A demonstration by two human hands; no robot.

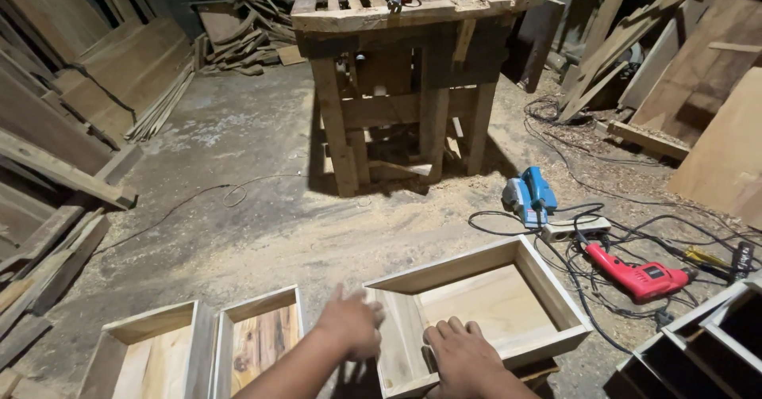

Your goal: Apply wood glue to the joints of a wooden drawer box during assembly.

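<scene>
- Head view is looking down at a sawdust-strewn workshop floor [262, 232], where both hands are working on an open wooden box [484, 304] sitting near and slightly right of centre.
- Left hand [351, 325] is pressing against the box's near-left corner from outside, fingers partly spread and loosely curled; it is touching the wall, not clamping it.
- Right hand [463, 353] is lying over the near rim, fingers hooked down inside and gripping that wall.
- Two smaller boxes [202, 351] are standing just left of the hands, touching each other.
- Far beyond, a rough workbench [397, 74] is standing; to the right, a blue planer [530, 195], a power strip [575, 228] and a red drill [639, 276] are lying among tangled cables.
- Dark compartments [698, 343] are showing at the near right edge.
- To handle this well, I judge the box is wanting an even hold on both sides, thumbs kept off the sharp rim edges and the corner joint supported rather than levered.
- Cables lying close on the right are a snag risk if the box is swinging that way.
</scene>
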